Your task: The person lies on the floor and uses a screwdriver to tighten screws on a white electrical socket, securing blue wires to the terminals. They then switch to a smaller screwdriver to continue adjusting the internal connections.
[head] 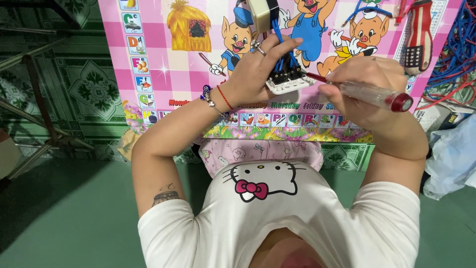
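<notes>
The left hand (258, 67) was closed around a small white switch module (290, 82), pinching it by its edges just above the bench (158, 44), with blue wires (280, 47) running up from its dark terminal side to a cream plastic block (262, 14). The right hand (369, 87) gripped a screwdriver (369, 94) by its clear handle with a red end cap, the red-sleeved tip touching the module's terminals. The module looked light, rigid and smooth-sided, likely best held by its rim, clear of the wires; the thin wires seemed springy and apt to pull loose. The bench top was a pink checked picture board with cartoon pigs, a straw hut, a column of square alphabet tiles down its left edge and a row of them along the bottom. A red-and-white striped tool (418, 37) lay at the right, beside a tangle of blue and red cable (453, 54).
</notes>
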